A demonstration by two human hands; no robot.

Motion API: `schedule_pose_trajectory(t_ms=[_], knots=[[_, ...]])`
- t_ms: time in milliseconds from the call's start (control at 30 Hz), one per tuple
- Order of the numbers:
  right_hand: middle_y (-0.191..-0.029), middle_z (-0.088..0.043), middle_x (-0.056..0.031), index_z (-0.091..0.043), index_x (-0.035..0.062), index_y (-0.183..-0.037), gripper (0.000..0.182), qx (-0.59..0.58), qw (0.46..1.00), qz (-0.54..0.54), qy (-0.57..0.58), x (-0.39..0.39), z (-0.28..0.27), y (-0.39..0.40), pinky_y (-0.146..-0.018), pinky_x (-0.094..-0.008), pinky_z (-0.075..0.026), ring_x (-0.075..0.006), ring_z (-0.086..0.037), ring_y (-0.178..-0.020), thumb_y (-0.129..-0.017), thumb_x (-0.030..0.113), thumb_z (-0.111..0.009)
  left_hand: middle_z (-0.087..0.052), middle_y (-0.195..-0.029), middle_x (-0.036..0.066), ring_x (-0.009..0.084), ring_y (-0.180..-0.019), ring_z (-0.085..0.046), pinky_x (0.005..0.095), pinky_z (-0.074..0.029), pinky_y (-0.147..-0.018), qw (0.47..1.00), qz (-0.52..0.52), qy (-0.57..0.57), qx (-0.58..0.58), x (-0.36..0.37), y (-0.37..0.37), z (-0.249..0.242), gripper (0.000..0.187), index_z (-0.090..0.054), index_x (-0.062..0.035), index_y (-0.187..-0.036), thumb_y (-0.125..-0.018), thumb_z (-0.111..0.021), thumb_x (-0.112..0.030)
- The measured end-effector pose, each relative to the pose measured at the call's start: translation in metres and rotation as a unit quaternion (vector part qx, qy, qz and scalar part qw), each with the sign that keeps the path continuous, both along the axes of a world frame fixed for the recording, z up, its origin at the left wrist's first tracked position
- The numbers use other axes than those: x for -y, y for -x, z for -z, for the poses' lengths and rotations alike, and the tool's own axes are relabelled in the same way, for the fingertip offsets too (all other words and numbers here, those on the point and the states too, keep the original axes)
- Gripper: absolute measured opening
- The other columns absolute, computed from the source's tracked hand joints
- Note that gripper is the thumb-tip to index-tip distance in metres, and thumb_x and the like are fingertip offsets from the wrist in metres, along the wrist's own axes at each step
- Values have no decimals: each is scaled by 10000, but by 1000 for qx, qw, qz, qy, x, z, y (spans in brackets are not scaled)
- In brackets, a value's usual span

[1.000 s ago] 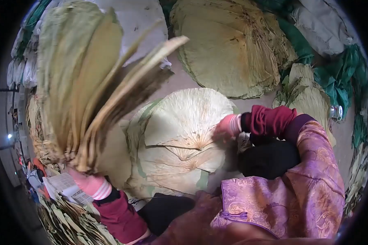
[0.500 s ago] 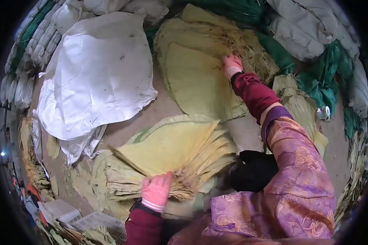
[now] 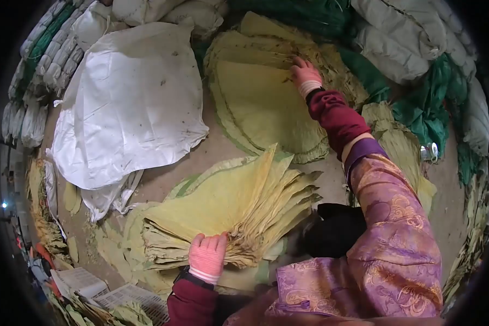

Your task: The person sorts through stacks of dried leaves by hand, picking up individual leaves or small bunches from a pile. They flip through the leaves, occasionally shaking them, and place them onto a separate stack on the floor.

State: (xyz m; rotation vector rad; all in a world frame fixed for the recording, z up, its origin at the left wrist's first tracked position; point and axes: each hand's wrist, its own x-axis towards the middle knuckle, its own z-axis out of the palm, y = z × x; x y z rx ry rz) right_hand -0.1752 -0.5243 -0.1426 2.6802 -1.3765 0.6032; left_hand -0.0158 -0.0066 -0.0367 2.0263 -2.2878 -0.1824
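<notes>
My left hand (image 3: 207, 255), in a pink glove with a white-striped cuff, grips the near edge of a stack of large dried leaves (image 3: 212, 209). Its fingers lie over the top leaf, beside the brown, bunched stem ends; the thumb is hidden. The yellow-green leaves are folded and fan out to the right. My right hand (image 3: 307, 75), gloved alike, reaches to a second, wider pile of dried leaves (image 3: 255, 108). Its fingertips touch the pile near the brown stem ends, slightly apart, and no leaf is visibly lifted in them.
A big white plastic sheet (image 3: 136, 103) covers something at the left. Stuffed white sacks (image 3: 402, 49) and green netting (image 3: 432, 98) line the back. More dried leaves (image 3: 388, 130) lie beside my right arm. Printed paper (image 3: 127, 299) is at the lower left. A shiny can-like object (image 3: 429, 152) stands at the right.
My right hand has moved slightly farther back over the far pile, and its fingers have spread a little. The near stack's right-hand leaves now stand up more. My left hand stays almost in place.
</notes>
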Motion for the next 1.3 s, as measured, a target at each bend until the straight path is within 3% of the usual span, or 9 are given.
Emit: schedule_pose_trajectory(t_ms=[100, 233, 300, 433, 600, 867, 1067, 1200, 1300], knots=[[-1177, -508, -58, -579, 139, -979, 227, 15, 992, -57, 114, -8, 12, 9, -918, -411, -389, -270, -464, -1117, -756, 163, -538, -561, -845, 69, 213, -796, -540, 389, -417, -825, 1000, -1, 11, -10, 1, 1, 1, 421, -548, -13, -1093, -681, -535, -101], [-1162, -506, -75, -577, 128, -977, 213, -13, 991, -94, 90, -15, -1, 19, -921, -387, -392, -277, -476, -1091, -779, 191, -529, -557, -857, 73, 224, -796, -537, 392, -424, -819, 1000, 6, 12, 0, -2, 3, 7, 426, -549, -9, -1090, -676, -539, -106], [-1164, -525, -63, -575, 89, -896, 187, 217, 965, -44, -137, -22, 2, 13, -872, -354, -425, -292, -502, -1050, -726, 167, -573, -556, -861, 76, 229, -794, -537, 392, -428, -814, 1000, 6, 13, 7, -3, 3, 8, 427, -550, -6, -1090, -674, -539, -106], [-1145, -538, -85, -567, 87, -880, 164, 203, 972, -61, -98, -24, -1, 11, -862, -342, -431, -294, -505, -1038, -722, 130, -563, -552, -856, 82, 234, -791, -536, 380, -434, -804, 1000, 3, -4, -9, -2, 5, 4, 433, -545, -3, -1098, -676, -536, -99], [-1131, -511, -115, -566, 118, -998, 237, -46, 982, -146, 109, -7, 6, 10, -874, -387, -426, -328, -478, -1063, -762, 108, -555, -551, -853, 79, 228, -792, -538, 371, -436, -791, 1000, -3, -23, 2, -1, 5, 4, 430, -543, -4, -1100, -680, -533, -99], [-1057, -555, -115, -578, 110, -1040, 316, 132, 974, -178, 38, -31, -57, -9, -825, -412, -458, -345, -516, -1002, -743, 15, -526, -530, -827, 56, 197, -771, -526, 330, -445, -723, 1000, 6, -10, 22, 3, 6, 3, 399, -547, -32, -1099, -710, -510, -114], [-1030, -605, -134, -581, 110, -1140, 416, 216, 802, -552, -75, -192, -114, -38, -800, -379, -482, -325, -577, -923, -736, 12, -561, -550, -934, 64, 201, -847, -536, 315, -458, -737, 1000, 13, -15, 16, 5, 8, 2, 423, -539, -48, -1115, -698, -532, -114], [-976, -626, -109, -621, 58, -1045, 222, 206, 670, -571, -426, -280, -63, -28, -794, -333, -480, -269, -602, -895, -823, 66, -607, -525, -1119, 91, 212, -1033, -513, 318, -467, -798, 998, 21, 49, 40, -4, 8, 15, 430, -536, -53, -1124, -695, -551, -83], [-959, -628, -82, -619, 12, -980, 159, 214, 529, -463, -678, -307, -38, -15, -782, -279, -470, -165, -595, -890, -830, 62, -634, -444, -1269, 99, 271, -1225, -403, 346, -467, -858, 999, 5, 34, 36, -5, 11, 9, 431, -515, -85, -1162, -734, -536, -39]])
